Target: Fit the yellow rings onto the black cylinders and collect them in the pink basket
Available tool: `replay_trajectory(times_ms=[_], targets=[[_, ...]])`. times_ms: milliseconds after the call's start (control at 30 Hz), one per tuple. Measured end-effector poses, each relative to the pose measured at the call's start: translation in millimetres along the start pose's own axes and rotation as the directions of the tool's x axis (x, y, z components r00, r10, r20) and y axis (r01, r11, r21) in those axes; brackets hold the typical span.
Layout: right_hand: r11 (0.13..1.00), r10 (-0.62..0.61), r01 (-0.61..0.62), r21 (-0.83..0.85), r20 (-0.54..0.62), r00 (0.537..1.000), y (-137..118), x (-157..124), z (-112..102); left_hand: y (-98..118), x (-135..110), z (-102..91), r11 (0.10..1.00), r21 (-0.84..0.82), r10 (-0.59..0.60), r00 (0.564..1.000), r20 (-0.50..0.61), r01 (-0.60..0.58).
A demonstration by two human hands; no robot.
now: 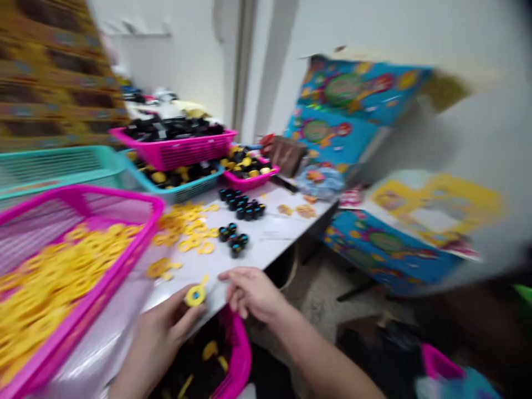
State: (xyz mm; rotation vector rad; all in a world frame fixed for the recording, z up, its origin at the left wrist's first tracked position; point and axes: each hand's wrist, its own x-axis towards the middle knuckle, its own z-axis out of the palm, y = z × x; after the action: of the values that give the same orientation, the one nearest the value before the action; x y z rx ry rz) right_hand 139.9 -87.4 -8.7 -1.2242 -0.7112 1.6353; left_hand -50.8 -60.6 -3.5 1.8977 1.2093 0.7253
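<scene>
My left hand point(160, 327) pinches a small round yellow piece point(193, 299) with a blue centre and a short tab sticking up; its underside is hidden by the fingers. Just right of it, my right hand point(254, 292) is held apart from the piece, index finger stretched out and the other fingers loosely bent, with nothing visible in them. On the white table point(270, 235) ahead are small black cylinders with blue centres point(235, 244) and a scatter of loose yellow rings point(191, 227). Below my hands, a pink basket point(243, 354) contains black and yellow pieces.
A large pink basket point(155, 208) of yellow rings stands at left, beside a teal basket point(100, 158). Further back, a pink basket of black parts point(178, 152) rests on a blue basket point(195, 187). Blue printed cartons point(378, 244) stand right of the table edge.
</scene>
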Motion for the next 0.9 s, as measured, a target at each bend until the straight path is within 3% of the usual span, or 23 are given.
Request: replay_trajectory(times_ms=[67, 167, 267, 367, 533, 633, 767, 900], targets=[[0.997, 0.068, -0.071, 0.031, 0.086, 0.994, 0, 6, 0, -2, -2, -4.6, 1.0, -0.016, -0.014, 0.991, 0.13, 0.016], [0.994, 0.107, -0.108, -0.007, 0.213, 0.971, -7, 19, 6, 1, 1, -7.9, 0.997, -0.056, -0.041, 0.99, 0.136, 0.049], [0.988, 0.155, -0.145, -0.058, 0.257, 0.954, -17, 24, 11, 6, 3, -8.8, 0.991, -0.124, -0.023, 0.99, 0.136, 0.041], [0.983, 0.179, -0.162, -0.086, 0.237, 0.955, -23, 25, 12, 7, 0, -8.9, 0.984, -0.176, 0.003, 0.989, 0.149, 0.023], [0.992, 0.074, -0.063, -0.107, 0.103, 0.992, -25, 24, 12, 4, 0, -8.1, 0.99, -0.134, -0.019, 0.989, 0.147, 0.039], [0.978, 0.113, -0.081, -0.192, 0.166, 0.98, -29, 26, 16, 3, 0, -6.2, 0.995, -0.093, -0.029, 0.987, 0.161, 0.044], [0.873, 0.209, -0.053, -0.485, 0.275, 0.938, -37, 35, 25, 1, 1, -3.0, 0.997, -0.057, -0.048, 0.987, 0.155, 0.057], [0.747, 0.179, 0.065, -0.662, 0.293, 0.939, -40, 37, 31, -1, 1, -2.2, 0.998, -0.048, -0.031, 0.99, 0.134, 0.037]])
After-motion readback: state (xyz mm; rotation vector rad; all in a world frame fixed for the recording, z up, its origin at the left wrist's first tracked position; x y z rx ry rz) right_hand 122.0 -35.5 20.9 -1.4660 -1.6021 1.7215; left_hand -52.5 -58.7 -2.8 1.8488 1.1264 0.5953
